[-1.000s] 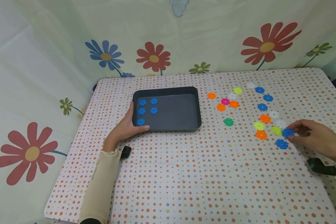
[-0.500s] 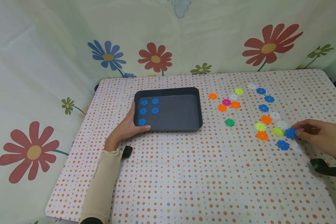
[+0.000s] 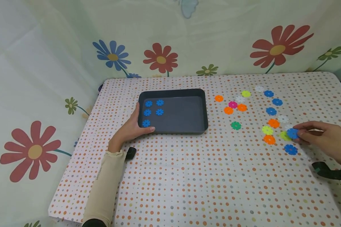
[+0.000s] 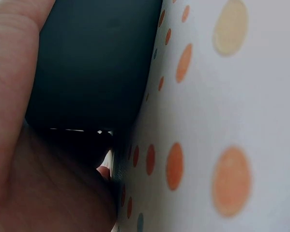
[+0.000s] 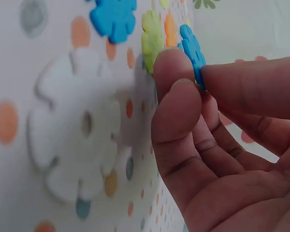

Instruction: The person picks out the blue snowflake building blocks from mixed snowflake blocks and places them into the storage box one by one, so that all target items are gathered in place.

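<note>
In the head view my left hand [image 3: 131, 126] holds the near left corner of a dark grey baking tray [image 3: 184, 131], its thumb along the front wall and fingers at the left side. Inside the tray, several blue flower-shaped plastic discs [image 3: 159, 112] lie flat at the left. At the right my right hand [image 3: 325, 137] pinches another blue flower-shaped disc [image 5: 193, 53] between thumb and fingertips, just above the table. Beneath it, a yellow-green disc [image 3: 284, 136] is partly covered. A blue disc [image 3: 290, 149] and a white disc [image 5: 77, 125] lie close by.
Loose discs are spread right of the tray, among them orange [image 3: 219, 98], pink [image 3: 233, 104], green [image 3: 236, 125] and several blue ones [image 3: 277, 101]. A dotted cloth [image 3: 187, 176] covers the table. A flower-printed curtain [image 3: 227, 37] hangs behind its far edge.
My right hand has lifted the pinched blue disc slightly and moved it left, over the yellow-green one. My left hand and the tray stay put; the head view has shifted a little.
</note>
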{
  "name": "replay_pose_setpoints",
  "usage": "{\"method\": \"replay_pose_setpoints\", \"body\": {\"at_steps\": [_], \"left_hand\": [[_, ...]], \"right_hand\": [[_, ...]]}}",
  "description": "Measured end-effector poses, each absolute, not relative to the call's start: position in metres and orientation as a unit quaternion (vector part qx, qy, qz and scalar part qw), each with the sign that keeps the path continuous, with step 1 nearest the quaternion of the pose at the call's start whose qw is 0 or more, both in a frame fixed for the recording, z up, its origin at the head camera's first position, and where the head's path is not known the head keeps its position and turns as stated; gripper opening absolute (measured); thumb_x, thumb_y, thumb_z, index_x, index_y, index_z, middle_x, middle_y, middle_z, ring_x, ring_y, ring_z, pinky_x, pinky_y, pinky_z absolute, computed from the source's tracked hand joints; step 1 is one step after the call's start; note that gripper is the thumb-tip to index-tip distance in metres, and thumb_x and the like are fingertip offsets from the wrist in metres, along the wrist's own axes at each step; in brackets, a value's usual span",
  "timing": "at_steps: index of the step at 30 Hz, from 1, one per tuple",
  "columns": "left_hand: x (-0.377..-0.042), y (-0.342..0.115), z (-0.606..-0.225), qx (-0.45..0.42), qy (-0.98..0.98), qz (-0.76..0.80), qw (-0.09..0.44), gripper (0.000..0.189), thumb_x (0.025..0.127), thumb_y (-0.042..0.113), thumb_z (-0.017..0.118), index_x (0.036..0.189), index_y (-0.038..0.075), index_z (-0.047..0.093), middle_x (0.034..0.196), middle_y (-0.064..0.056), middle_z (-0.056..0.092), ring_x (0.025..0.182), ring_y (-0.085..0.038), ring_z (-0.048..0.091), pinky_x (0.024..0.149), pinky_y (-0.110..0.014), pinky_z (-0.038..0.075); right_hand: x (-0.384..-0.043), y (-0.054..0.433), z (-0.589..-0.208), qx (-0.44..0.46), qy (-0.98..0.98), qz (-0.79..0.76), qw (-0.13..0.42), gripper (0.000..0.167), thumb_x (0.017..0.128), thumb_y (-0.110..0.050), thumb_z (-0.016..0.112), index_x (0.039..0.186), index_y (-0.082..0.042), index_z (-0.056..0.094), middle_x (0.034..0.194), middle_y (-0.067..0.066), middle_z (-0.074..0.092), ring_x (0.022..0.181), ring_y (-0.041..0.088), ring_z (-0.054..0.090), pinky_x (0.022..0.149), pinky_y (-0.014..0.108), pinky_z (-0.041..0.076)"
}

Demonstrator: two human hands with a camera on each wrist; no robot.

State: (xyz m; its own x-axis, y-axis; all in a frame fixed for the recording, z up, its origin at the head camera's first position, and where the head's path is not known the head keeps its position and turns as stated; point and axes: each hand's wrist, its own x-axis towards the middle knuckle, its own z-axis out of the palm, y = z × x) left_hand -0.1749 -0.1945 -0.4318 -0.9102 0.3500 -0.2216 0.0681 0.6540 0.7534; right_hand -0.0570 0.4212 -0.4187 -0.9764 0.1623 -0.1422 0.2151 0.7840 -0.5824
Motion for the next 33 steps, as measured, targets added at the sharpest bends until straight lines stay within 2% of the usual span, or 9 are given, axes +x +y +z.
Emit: {"method": "replay_pose_setpoints", "body": {"at_steps": [3,10,14,17,21,23,24,28,33], "left_hand": [[-0.175,-0.194,-0.431,0.116,0.892,0.398,0.178,0.139,0.085,0.068,0.081,0.168,0.030,-0.023,0.177,0.004,-0.018,0.163,-0.026,-0.004,0.126,-0.062,0.016],[-0.175,-0.196,-0.428,0.120,0.897,0.389,0.174,0.137,0.086,0.068,0.080,0.168,0.031,-0.024,0.176,0.004,-0.018,0.163,-0.026,-0.005,0.126,-0.062,0.016],[-0.175,-0.194,-0.429,0.121,0.895,0.390,0.177,0.138,0.085,0.069,0.080,0.168,0.031,-0.024,0.176,0.004,-0.018,0.163,-0.026,-0.005,0.126,-0.062,0.016],[-0.175,-0.194,-0.429,0.119,0.896,0.389,0.179,0.139,0.085,0.069,0.080,0.168,0.030,-0.024,0.177,0.003,-0.018,0.163,-0.027,-0.005,0.126,-0.062,0.015],[-0.174,-0.195,-0.429,0.119,0.896,0.388,0.180,0.138,0.085,0.069,0.080,0.168,0.030,-0.024,0.176,0.003,-0.019,0.163,-0.027,-0.005,0.126,-0.062,0.015],[-0.174,-0.196,-0.430,0.120,0.894,0.392,0.180,0.138,0.086,0.069,0.080,0.168,0.029,-0.024,0.176,0.003,-0.019,0.163,-0.027,-0.005,0.126,-0.063,0.015],[-0.174,-0.195,-0.430,0.120,0.894,0.394,0.179,0.138,0.086,0.068,0.080,0.168,0.029,-0.024,0.176,0.003,-0.019,0.163,-0.027,-0.005,0.126,-0.063,0.015],[-0.175,-0.195,-0.430,0.121,0.892,0.396,0.182,0.138,0.086,0.068,0.080,0.168,0.028,-0.024,0.176,0.003,-0.020,0.163,-0.027,-0.005,0.126,-0.063,0.015],[-0.174,-0.194,-0.429,0.120,0.891,0.397,0.182,0.138,0.086,0.067,0.080,0.168,0.029,-0.024,0.176,0.003,-0.020,0.163,-0.027,-0.006,0.126,-0.062,0.015]], "right_hand": [[-0.060,0.415,-0.417,0.092,0.939,-0.326,0.051,0.029,0.110,0.002,0.054,0.133,0.019,0.055,0.113,0.040,0.064,0.068,-0.002,0.059,0.055,0.023,0.053],[-0.068,0.403,-0.413,0.087,0.936,-0.334,0.068,0.035,0.113,-0.010,0.055,0.133,0.018,0.056,0.096,0.028,0.071,0.067,0.016,0.067,0.054,0.031,0.055],[-0.070,0.398,-0.410,0.079,0.942,-0.320,0.058,0.035,0.113,-0.014,0.057,0.132,0.015,0.059,0.105,0.034,0.069,0.070,0.016,0.065,0.054,0.031,0.053],[-0.074,0.394,-0.408,0.066,0.943,-0.321,0.058,0.037,0.113,-0.018,0.058,0.132,0.013,0.061,0.119,0.038,0.065,0.075,0.015,0.066,0.056,0.029,0.052],[-0.079,0.387,-0.405,0.057,0.940,-0.328,0.073,0.040,0.113,-0.021,0.058,0.136,0.012,0.060,0.129,0.039,0.061,0.095,0.040,0.071,0.059,0.025,0.052],[-0.082,0.382,-0.402,0.057,0.939,-0.329,0.080,0.039,0.113,-0.020,0.057,0.137,0.011,0.061,0.131,0.038,0.061,0.100,0.045,0.069,0.061,0.024,0.053],[-0.083,0.380,-0.400,0.055,0.939,-0.329,0.083,0.040,0.113,-0.020,0.058,0.137,0.011,0.061,0.130,0.038,0.062,0.099,0.044,0.069,0.061,0.025,0.053],[-0.089,0.371,-0.396,0.043,0.937,-0.334,0.089,0.038,0.112,-0.019,0.059,0.136,0.011,0.063,0.127,0.036,0.065,0.085,0.018,0.069,0.063,0.026,0.054],[-0.093,0.357,-0.395,0.031,0.927,-0.360,0.101,0.041,0.112,-0.023,0.061,0.138,0.009,0.063,0.130,0.033,0.065,0.086,0.005,0.063,0.067,0.023,0.053]]}}
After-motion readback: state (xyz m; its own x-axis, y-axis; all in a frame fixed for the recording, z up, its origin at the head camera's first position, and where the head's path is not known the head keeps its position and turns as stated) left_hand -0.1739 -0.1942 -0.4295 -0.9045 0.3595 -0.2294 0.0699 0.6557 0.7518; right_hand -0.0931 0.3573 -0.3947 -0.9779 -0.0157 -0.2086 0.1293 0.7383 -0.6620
